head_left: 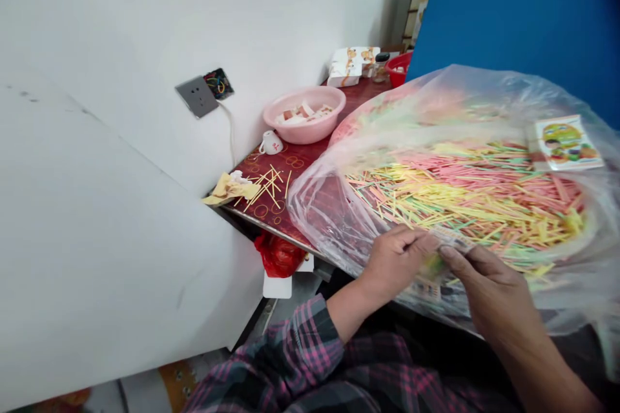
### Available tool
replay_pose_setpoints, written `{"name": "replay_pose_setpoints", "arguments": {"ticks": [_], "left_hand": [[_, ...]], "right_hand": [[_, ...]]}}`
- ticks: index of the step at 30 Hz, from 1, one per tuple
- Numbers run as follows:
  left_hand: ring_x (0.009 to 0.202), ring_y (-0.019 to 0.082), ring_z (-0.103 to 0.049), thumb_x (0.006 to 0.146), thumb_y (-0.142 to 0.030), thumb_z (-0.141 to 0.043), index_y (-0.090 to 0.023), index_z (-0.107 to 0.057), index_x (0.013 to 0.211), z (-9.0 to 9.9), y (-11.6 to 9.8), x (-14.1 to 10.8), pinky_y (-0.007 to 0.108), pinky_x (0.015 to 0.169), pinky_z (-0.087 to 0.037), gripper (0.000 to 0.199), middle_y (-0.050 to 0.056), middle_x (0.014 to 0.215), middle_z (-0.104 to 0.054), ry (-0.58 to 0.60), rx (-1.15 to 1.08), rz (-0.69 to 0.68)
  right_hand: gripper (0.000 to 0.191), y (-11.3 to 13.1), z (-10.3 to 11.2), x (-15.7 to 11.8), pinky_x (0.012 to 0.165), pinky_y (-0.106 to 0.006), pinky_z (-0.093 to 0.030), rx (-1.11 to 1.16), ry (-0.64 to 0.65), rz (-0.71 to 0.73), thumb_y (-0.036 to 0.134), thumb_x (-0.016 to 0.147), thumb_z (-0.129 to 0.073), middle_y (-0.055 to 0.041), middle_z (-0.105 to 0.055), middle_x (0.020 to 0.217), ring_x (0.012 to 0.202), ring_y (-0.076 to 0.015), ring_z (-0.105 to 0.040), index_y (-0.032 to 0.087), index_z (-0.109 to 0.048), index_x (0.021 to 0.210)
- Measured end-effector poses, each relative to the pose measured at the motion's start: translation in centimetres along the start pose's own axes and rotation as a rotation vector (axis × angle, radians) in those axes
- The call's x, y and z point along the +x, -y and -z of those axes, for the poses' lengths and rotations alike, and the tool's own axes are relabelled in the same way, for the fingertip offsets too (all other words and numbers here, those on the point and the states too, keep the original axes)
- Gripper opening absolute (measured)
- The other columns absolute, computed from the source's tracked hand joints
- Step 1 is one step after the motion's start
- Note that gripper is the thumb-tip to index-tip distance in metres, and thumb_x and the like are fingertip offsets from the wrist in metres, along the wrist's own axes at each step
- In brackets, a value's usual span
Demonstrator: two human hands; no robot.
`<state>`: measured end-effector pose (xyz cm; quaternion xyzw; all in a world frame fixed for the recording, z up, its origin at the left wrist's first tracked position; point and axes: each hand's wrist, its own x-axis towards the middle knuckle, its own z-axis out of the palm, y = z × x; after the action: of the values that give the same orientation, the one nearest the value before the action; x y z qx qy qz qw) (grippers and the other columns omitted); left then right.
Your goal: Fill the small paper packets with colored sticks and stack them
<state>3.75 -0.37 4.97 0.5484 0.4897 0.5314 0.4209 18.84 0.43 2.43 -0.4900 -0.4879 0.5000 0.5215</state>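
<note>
My left hand (398, 262) and my right hand (498, 290) are both closed, pinching a small printed packet (454, 237) between thumbs and fingers. The fingers cover much of the packet, and its middle is blurred. Just beyond the hands lies a large clear plastic bag (322, 206), spread open over the table. Inside it is a heap of thin pink, yellow and green sticks (465, 190). Another packet (568, 143), white-edged with a colourful picture, rests flat at the right side of the heap.
On the dark red table (300, 222) are a pink basin (305, 132) with small packets, a tipped white cup (271, 142), loose yellow sticks (266, 187) and white cartons (346, 68). A red bag (281, 255) hangs below the edge. A wall socket (197, 97) has exposed wires beside it.
</note>
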Motion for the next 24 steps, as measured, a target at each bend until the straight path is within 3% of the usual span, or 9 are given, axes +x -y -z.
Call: {"name": "replay_pose_setpoints", "arguments": {"ticks": [2,4,9,12,14,16,18,21,24], "left_hand": [[0.093,0.019,-0.066,0.094,-0.039,-0.059,-0.019,-0.079,0.097,2.1,-0.3,0.0,0.033,0.09,-0.051,0.028,0.007,0.097,-0.075,-0.034,-0.017,0.025],[0.099,0.02,-0.068,0.092,-0.037,-0.063,-0.02,-0.079,0.096,5.5,-0.8,0.3,0.034,0.096,-0.051,0.024,0.007,0.102,-0.077,-0.172,0.014,0.039],[0.105,0.022,-0.067,0.091,-0.04,-0.06,-0.018,-0.076,0.104,17.9,-1.9,3.4,0.037,0.102,-0.048,0.03,0.006,0.107,-0.077,-0.563,0.417,0.03],[0.11,0.026,-0.065,0.09,-0.032,-0.056,-0.015,-0.075,0.102,24.0,-2.0,6.2,0.042,0.106,-0.045,0.028,0.011,0.11,-0.075,-0.514,0.872,0.104],[0.118,0.031,-0.06,0.085,-0.03,-0.063,-0.011,-0.074,0.098,25.1,-2.4,7.3,0.049,0.111,-0.04,0.025,0.015,0.119,-0.072,-0.394,1.105,0.11],[0.129,0.033,-0.053,0.086,-0.032,-0.062,-0.011,-0.072,0.106,23.2,-3.1,7.2,0.054,0.117,-0.033,0.03,0.016,0.139,-0.062,-0.396,1.171,-0.059],[0.13,0.029,-0.053,0.09,-0.037,-0.059,-0.017,-0.071,0.111,18.5,-3.8,5.8,0.048,0.116,-0.037,0.032,0.011,0.137,-0.064,-0.289,0.991,-0.213],[0.1,0.024,-0.067,0.09,-0.042,-0.062,-0.022,-0.073,0.108,9.1,-3.9,3.2,0.037,0.092,-0.052,0.029,0.007,0.108,-0.075,0.107,0.497,-0.064],[0.077,0.018,-0.065,0.084,-0.038,-0.068,-0.02,-0.072,0.107,1.4,-2.2,1.5,0.029,0.073,-0.05,0.03,0.003,0.089,-0.074,0.402,0.202,0.087]], "right_hand": [[0.022,-0.1,-0.6,-0.1,0.068,-0.033,-0.06,0.099,-0.087,-0.085,0.043,0.07,-0.085,0.0014,-0.073,0.074,0.072,-0.0192,-0.069,0.025,-0.075,0.076],[0.024,0.2,-0.5,0.0,0.071,-0.036,-0.061,0.151,-0.144,-0.142,0.044,0.065,-0.088,-0.0002,-0.077,0.082,0.076,-0.0217,-0.07,0.027,-0.076,0.078],[0.028,1.3,1.5,0.9,0.068,-0.037,-0.061,0.189,-0.188,-0.14,0.042,0.063,-0.087,-0.0033,-0.079,0.09,0.074,-0.022,-0.071,0.025,-0.076,0.083],[0.028,1.6,2.6,1.2,0.066,-0.035,-0.06,0.188,-0.213,-0.109,0.041,0.064,-0.086,-0.0024,-0.078,0.085,0.071,-0.02,-0.071,0.024,-0.073,0.081],[0.029,1.5,3.0,1.1,0.067,-0.033,-0.058,0.185,-0.199,-0.117,0.041,0.065,-0.086,-0.0013,-0.078,0.085,0.071,-0.0183,-0.07,0.024,-0.072,0.085],[0.03,1.4,3.0,0.9,0.066,-0.031,-0.057,0.17,-0.15,-0.124,0.042,0.067,-0.085,-0.0005,-0.077,0.083,0.07,-0.0173,-0.068,0.024,-0.072,0.087],[0.029,1.3,2.7,0.7,0.067,-0.031,-0.056,0.156,-0.1,-0.125,0.044,0.069,-0.084,-0.0003,-0.076,0.082,0.07,-0.0171,-0.067,0.023,-0.071,0.085],[0.031,1.4,2.2,0.3,0.07,-0.03,-0.055,0.185,-0.061,-0.147,0.045,0.068,-0.086,0.0001,-0.075,0.081,0.071,-0.0165,-0.066,0.023,-0.069,0.082],[0.032,1.6,2.2,-0.2,0.07,-0.03,-0.054,0.206,-0.023,-0.158,0.047,0.069,-0.084,0.0007,-0.073,0.079,0.069,-0.0159,-0.064,0.022,-0.068,0.08]]}}
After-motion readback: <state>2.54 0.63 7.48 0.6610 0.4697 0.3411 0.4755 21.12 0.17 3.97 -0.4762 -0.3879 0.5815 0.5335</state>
